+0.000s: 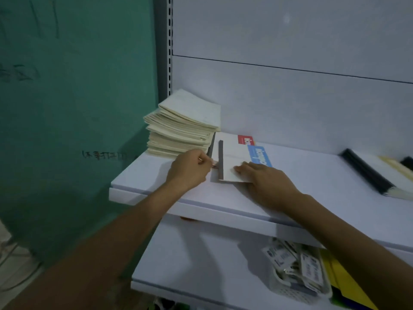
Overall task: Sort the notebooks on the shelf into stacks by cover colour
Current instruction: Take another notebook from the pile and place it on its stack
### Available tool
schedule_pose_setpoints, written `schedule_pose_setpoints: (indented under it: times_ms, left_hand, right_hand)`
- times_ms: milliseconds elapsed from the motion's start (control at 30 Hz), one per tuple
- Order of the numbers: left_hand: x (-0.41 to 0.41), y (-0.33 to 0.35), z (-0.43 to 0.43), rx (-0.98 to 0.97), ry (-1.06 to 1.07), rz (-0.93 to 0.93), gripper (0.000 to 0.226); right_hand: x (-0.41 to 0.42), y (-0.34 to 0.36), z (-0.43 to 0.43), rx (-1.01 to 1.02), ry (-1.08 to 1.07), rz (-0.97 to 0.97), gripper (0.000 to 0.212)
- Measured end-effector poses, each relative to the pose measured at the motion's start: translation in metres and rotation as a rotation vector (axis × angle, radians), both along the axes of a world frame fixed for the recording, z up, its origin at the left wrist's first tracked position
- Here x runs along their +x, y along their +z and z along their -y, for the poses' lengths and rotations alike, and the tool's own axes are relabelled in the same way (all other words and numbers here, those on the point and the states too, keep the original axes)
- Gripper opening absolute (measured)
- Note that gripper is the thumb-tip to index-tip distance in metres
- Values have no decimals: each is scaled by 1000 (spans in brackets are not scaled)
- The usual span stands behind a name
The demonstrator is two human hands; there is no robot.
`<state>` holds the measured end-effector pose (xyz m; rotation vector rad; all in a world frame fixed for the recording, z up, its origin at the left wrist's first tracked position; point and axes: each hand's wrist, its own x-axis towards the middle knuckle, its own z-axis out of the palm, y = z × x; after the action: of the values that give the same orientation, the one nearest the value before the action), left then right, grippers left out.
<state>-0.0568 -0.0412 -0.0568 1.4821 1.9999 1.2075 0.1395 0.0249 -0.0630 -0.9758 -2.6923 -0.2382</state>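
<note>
A tall stack of cream notebooks [183, 124] stands at the left end of the white shelf [290, 198]. Beside it lie two white notebooks with grey spines: a rear one with a red label [245, 139] and a front one with a blue label [260, 155]. My right hand [266, 180] lies flat on the front notebook's near corner. My left hand [190, 168] is closed at the grey spines, fingertips pinching their near edge. A further pile of notebooks with black spines [371, 173] lies at the right end.
The green wall [73, 108] borders the shelf on the left, next to a slotted upright [169, 45]. On the lower shelf [190, 265] stands a white basket of small labelled packets [297, 271] beside yellow sheets [344, 278].
</note>
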Motion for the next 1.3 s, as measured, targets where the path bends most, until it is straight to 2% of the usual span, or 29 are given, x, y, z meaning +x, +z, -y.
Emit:
schedule_pose_setpoints:
  times_ms: [100, 167, 233, 300, 400, 533, 633, 733, 833, 933, 1067, 1167, 1300]
  left_hand:
    - [-2, 5, -3, -54, -117, 126, 20]
    - [3, 8, -4, -60, -176, 204, 28]
    - [10, 11, -6, -83, -232, 378, 37]
    - [20, 16, -7, -138, -294, 562, 44]
    - [35, 21, -10, -137, -390, 704, 36]
    - [47, 27, -12, -72, -382, 647, 40]
    - [46, 39, -7, 65, -343, 461, 39]
    - [28, 52, 0, 189, -276, 315, 32]
    - [1, 60, 10, 268, -207, 330, 26]
    - [-21, 63, 22, 312, -157, 351, 25]
    - [-40, 64, 36, 344, -99, 442, 25]
    - [-47, 57, 41, 336, -65, 469, 27]
    - [-51, 46, 45, 299, -77, 512, 28]
  right_hand:
    - [7, -3, 14, -18, -99, -56, 40]
    - [8, -5, 25, -6, -199, -170, 42]
    - [7, -6, 36, 77, -238, -292, 46]
    - [8, -9, 46, 219, -204, -293, 54]
    - [11, -13, 57, 357, -133, -190, 58]
    - [14, -12, 58, 394, -121, -190, 61]
    - [11, -8, 55, 365, -106, -232, 63]
    - [2, -8, 48, 286, -185, -339, 77]
    - [-15, -1, 31, 97, -280, -427, 78]
    - [-37, 5, 1, -31, -293, -324, 64]
    - [-65, -3, -28, -129, -213, -199, 80]
    - [-68, -12, -31, -206, -171, -102, 64]
    - [-60, -10, -17, -132, -175, -100, 32]
